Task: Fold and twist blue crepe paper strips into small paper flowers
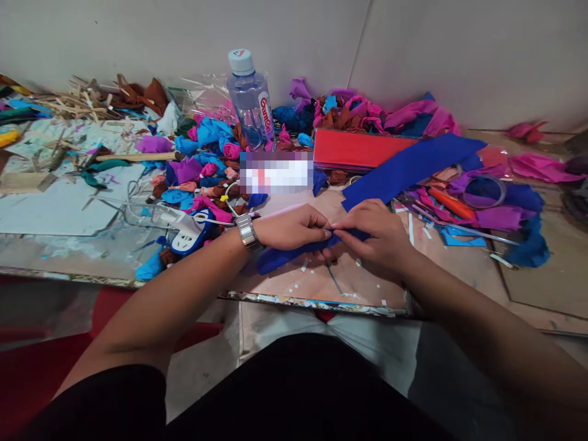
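Pinching a blue strip (279, 260) between fingertips of left hand (301, 225) and right hand (380, 229), just inside the front edge of the tabletop (362, 278), apparently folding or gathering it, next likely needing a firm, steady hold

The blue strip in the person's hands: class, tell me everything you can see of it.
The blue strip looks thin and matte, like crepe paper or cloth. It slants over the near tabletop, its left end jutting out below the left hand. That hand's fingers and those of the right hand pinch it, hiding parts of it.
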`<state>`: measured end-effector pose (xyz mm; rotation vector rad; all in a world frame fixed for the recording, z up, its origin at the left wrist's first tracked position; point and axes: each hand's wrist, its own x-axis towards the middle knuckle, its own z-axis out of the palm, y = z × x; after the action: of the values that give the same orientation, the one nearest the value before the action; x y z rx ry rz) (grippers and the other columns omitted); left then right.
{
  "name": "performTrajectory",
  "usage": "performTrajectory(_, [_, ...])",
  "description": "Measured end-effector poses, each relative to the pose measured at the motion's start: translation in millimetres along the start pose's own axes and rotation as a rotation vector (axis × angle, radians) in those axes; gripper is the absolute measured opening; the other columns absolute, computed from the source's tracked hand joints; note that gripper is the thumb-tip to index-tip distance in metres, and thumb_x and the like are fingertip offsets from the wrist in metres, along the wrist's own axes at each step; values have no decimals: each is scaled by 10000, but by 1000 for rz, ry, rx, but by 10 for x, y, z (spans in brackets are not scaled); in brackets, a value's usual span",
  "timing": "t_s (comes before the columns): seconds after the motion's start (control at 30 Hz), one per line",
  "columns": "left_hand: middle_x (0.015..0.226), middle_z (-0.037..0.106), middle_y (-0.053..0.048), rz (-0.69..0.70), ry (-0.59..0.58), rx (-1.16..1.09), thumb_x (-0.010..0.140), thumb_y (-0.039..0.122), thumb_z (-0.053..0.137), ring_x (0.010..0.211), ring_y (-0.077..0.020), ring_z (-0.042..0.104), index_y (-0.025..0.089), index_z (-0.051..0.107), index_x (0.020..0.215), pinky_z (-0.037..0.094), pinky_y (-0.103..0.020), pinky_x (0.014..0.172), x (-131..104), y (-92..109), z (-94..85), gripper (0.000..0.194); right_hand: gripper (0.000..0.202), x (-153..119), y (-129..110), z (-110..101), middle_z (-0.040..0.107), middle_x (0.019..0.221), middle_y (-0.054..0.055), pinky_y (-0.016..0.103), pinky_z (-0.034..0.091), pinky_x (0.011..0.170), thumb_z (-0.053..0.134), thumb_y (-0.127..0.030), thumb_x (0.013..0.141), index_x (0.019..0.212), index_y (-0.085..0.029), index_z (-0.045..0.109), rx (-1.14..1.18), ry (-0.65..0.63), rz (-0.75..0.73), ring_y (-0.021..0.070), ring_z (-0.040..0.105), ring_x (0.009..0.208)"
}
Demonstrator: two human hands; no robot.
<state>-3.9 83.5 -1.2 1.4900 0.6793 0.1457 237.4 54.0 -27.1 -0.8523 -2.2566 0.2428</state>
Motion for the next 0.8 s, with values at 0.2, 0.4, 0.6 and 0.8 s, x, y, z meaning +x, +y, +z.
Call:
performTrajectory(0.2, [919, 833, -106, -54, -29, -189, 972, 307, 718, 762, -140, 792, 124, 740, 956, 610, -212, 714, 6, 25, -28, 185, 77, 7, 2, 14, 829, 937, 28, 445, 468, 880, 750, -236, 983, 1046, -267, 782, 15, 62, -66, 227, 735, 892])
performTrajectory(0.4, [870, 828, -98, -94, -47, -273, 944, 239, 738, 747, -138, 791, 119, 744, 956, 627, -229, 735, 15, 28, -58, 121, 94, -4, 11, -2, 835, 951, 31, 468, 472, 937, 736, -240, 980, 1045, -280, 792, -2, 46, -88, 219, 751, 873])
performTrajectory(0.6, [856, 826, -113, -97, -56, -349, 936, 298, 757, 755, -160, 798, 112, 765, 965, 643, -267, 786, 14, 9, -69, 189, 91, 1, 6, -19, 834, 941, 29, 467, 476, 945, 734, -221, 971, 1027, -278, 777, -10, 55, -131, 213, 748, 852])
performTrajectory(0.8, [828, 817, -110, -76, 15, -315, 950, 371, 770, 683, -146, 779, 100, 755, 961, 645, -283, 775, 29, -25, -53, 272, 82, -5, 3, -2, 819, 927, 21, 459, 467, 947, 736, -228, 963, 1030, -271, 756, -39, 47, -81, 224, 741, 886])
